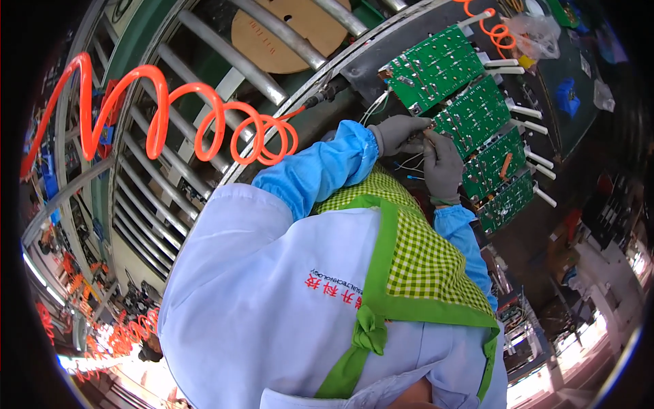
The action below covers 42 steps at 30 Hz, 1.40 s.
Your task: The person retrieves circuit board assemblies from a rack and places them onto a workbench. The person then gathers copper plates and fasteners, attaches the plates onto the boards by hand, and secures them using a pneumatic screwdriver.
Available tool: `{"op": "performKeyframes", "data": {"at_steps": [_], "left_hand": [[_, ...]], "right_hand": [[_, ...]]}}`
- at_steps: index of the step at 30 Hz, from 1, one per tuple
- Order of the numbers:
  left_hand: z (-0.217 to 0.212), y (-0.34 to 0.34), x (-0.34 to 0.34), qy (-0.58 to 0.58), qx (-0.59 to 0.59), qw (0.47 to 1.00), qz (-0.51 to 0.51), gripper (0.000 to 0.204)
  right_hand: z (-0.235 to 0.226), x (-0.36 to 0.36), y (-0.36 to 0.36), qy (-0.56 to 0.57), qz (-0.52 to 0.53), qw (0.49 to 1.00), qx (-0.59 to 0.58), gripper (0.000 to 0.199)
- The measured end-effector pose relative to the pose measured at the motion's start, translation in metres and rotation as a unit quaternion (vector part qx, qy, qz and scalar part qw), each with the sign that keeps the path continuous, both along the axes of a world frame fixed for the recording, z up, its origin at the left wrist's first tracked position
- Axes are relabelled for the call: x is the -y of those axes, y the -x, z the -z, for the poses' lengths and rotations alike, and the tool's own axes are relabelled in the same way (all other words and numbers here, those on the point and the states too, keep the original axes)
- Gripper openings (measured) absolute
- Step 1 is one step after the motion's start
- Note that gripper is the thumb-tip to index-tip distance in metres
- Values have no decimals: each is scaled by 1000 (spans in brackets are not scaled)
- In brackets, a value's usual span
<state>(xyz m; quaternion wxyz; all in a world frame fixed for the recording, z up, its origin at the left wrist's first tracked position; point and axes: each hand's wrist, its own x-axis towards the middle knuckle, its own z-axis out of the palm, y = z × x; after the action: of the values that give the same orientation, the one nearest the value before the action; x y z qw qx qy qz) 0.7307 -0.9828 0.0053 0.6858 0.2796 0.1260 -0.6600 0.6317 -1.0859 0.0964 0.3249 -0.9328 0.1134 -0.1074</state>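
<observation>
Both my hands wear grey gloves and meet at the left edge of a row of green circuit boards. My left hand [398, 134] is closed, its fingertips pinched by a board's edge. Close against it, my right hand [443, 167] is closed too, with thumb and fingertips together. Something small and brownish shows between the fingertips, too small to name. The second board [475, 116] lies nearest the fingers. Beyond it is the far board [439, 68]; closer to me are a third board [492, 163] and a fourth board [507, 202]. Thin white wires [377, 105] hang beside my left hand.
White sticks [530, 111] jut from the boards' right side. An orange coiled hose [158, 102] stretches over the roller conveyor [194, 82] at left, where a round cardboard piece [289, 41] lies. At the far right are a clear plastic bag [535, 35] and a blue object [567, 97].
</observation>
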Motion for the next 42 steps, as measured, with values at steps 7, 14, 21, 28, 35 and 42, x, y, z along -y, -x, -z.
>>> {"op": "performKeyframes", "data": {"at_steps": [7,14,21,28,35,42], "left_hand": [[-5,-4,1,31,-71,997,8,28],[-8,-7,-8,102,622,770,96,45],[-17,-4,8,-22,-149,988,-12,20],[1,-4,3,13,-169,985,-22,18],[-17,4,16,-67,-100,990,-68,16],[-12,8,15,-99,-57,989,-97,18]], "right_hand": [[5,21,2,-31,-9,999,-2,20],[12,20,4,-2,28,998,-49,24],[-24,63,47,-34,66,997,6,35],[-19,188,210,111,320,941,-17,25],[2,218,244,82,228,967,-84,26],[1,233,241,94,136,979,-121,17]]}}
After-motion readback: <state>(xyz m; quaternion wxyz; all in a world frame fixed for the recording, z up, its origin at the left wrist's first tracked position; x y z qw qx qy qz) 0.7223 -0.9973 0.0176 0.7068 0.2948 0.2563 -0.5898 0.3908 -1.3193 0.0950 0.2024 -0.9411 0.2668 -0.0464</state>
